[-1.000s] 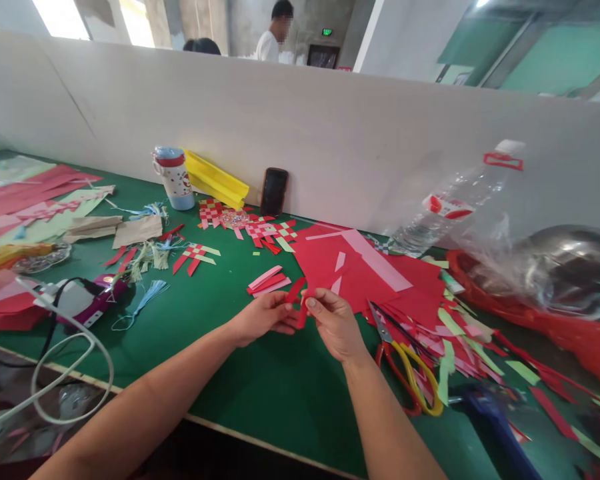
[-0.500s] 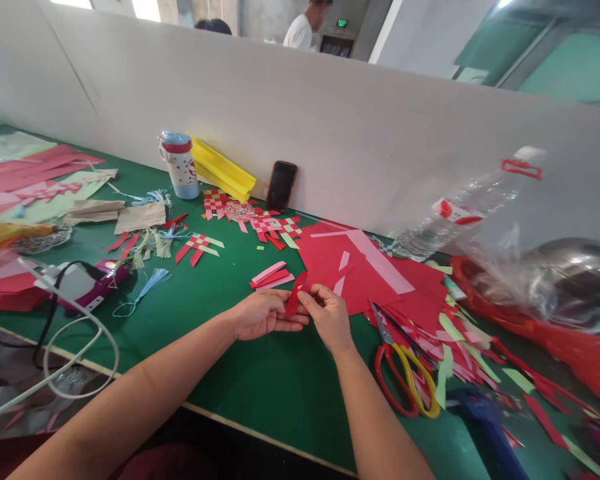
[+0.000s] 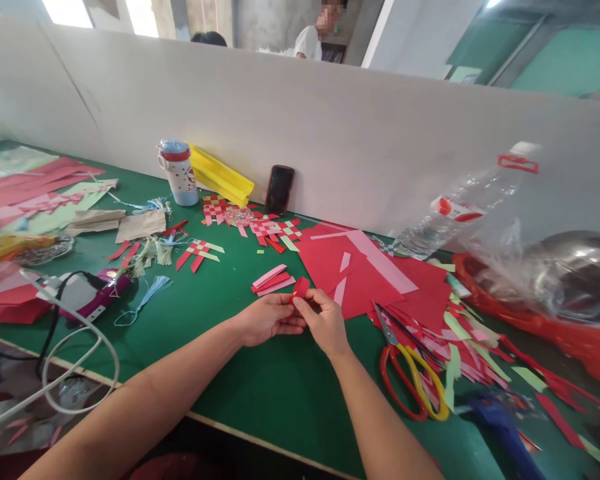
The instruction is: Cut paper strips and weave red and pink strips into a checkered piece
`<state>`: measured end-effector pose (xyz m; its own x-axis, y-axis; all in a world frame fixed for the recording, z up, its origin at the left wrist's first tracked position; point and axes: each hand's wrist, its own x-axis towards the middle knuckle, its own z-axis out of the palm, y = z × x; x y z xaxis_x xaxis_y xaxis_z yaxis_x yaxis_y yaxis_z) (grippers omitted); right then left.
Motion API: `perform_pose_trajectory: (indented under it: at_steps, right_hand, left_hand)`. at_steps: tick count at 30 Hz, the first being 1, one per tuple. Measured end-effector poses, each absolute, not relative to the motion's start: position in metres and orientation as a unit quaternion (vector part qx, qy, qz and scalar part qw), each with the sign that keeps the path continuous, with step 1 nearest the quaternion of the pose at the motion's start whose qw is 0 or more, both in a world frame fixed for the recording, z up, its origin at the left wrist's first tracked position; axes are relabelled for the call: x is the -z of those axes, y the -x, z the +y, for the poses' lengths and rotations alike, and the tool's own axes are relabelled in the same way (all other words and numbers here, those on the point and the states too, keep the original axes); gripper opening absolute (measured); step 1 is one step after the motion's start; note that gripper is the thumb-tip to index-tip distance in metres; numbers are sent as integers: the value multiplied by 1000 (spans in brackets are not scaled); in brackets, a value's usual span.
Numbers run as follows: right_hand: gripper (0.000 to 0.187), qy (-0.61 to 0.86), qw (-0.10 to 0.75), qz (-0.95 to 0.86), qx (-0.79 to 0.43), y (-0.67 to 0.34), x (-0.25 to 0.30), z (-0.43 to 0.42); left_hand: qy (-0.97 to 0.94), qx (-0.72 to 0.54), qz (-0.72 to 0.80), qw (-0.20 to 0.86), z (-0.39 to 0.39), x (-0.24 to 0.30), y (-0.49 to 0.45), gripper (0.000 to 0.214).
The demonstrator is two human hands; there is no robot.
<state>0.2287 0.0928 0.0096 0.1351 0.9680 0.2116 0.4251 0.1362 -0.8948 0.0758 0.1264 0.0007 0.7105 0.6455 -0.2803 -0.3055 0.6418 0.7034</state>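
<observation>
Between my two hands is a red paper strip (image 3: 301,287), bent over into a loop. My left hand (image 3: 273,317) is closed on its lower left side, fingers curled beneath. With thumb and index finger my right hand (image 3: 324,321) pinches the strip from the right. The strip's lower part is hidden by the fingers. Just beyond the hands lie several pink and red folded strips (image 3: 273,279) on the green table (image 3: 260,393). Right of them are red paper sheets (image 3: 365,283) with pink strips on top. Scissors (image 3: 413,373) with red and yellow handles lie right of my right hand.
Woven paper pieces (image 3: 199,253), tassels (image 3: 153,293) and a cup (image 3: 180,173) stand or lie left and behind. A phone (image 3: 280,190) leans on the white partition (image 3: 330,133). At right are paper scraps (image 3: 473,347), a plastic bottle (image 3: 460,200) and a blue glue gun (image 3: 503,427).
The red strip was nearly straight and upright; now it is curled over into a loop. My hands have drawn closer together around it. The view has shifted slightly.
</observation>
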Motion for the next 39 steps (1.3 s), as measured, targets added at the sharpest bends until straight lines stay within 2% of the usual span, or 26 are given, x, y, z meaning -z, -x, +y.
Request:
perform_pose_trajectory:
  at_steps: [11, 22, 26, 28, 32, 39]
  right_hand:
    - [31, 577, 479, -608, -261, -232, -15, 88]
    - [29, 596, 497, -560, -291, -234, -5, 92]
    - [45, 604, 517, -519, -315, -241, 4, 96]
    - [42, 592, 513, -521, -339, -241, 4, 96]
    - [30, 567, 510, -528, -374, -236, -1, 93]
    - [36, 560, 553, -470, -400, -240, -4, 93]
  left_hand:
    - [-313, -266, 237, 881, 123, -6, -81, 12]
    - [-308, -300, 229, 873, 131, -7, -87, 7]
    - [-322, -303, 236, 865, 131, -8, -84, 7]
    - [-334, -291, 242, 863, 130, -9, -81, 7]
    - [-357, -260, 254, 860, 127, -13, -76, 12]
    - [-393, -273, 280, 832, 124, -13, -75, 33]
